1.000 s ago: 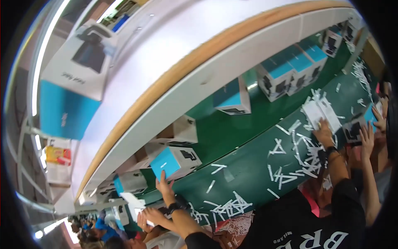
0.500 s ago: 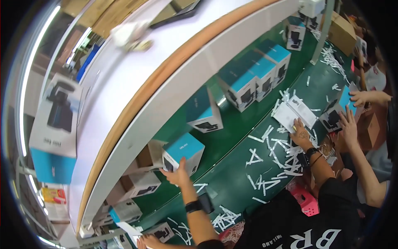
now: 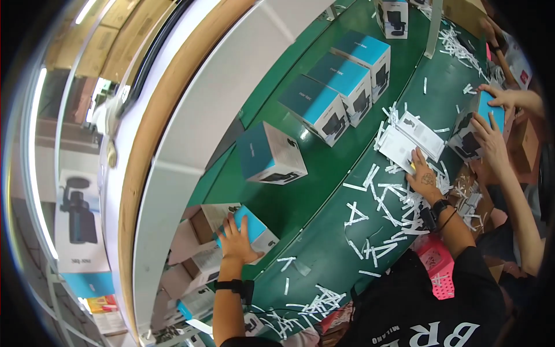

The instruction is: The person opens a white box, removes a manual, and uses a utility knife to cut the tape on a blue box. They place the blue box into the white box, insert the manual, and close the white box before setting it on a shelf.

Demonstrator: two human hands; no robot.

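Resting the left hand point(image 3: 236, 245) on a blue-topped box point(image 3: 254, 225), fingers splayed wide, laying the right hand point(image 3: 425, 180) against white panels point(image 3: 399, 148), hold unclear, among white strips point(image 3: 354, 187) on a green worktop point(image 3: 324, 248)

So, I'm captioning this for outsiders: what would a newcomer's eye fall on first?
Probably the row of three blue-and-white boxes, upper middle. Next, the white strips strewn over the near side of the green worktop, many around the right hand. Then the left hand, spread on a blue-topped box at lower left.

Packing workshop, long green bench point(image 3: 324, 248), boxed goods point(image 3: 258, 226), scattered paper strips point(image 3: 328, 301)
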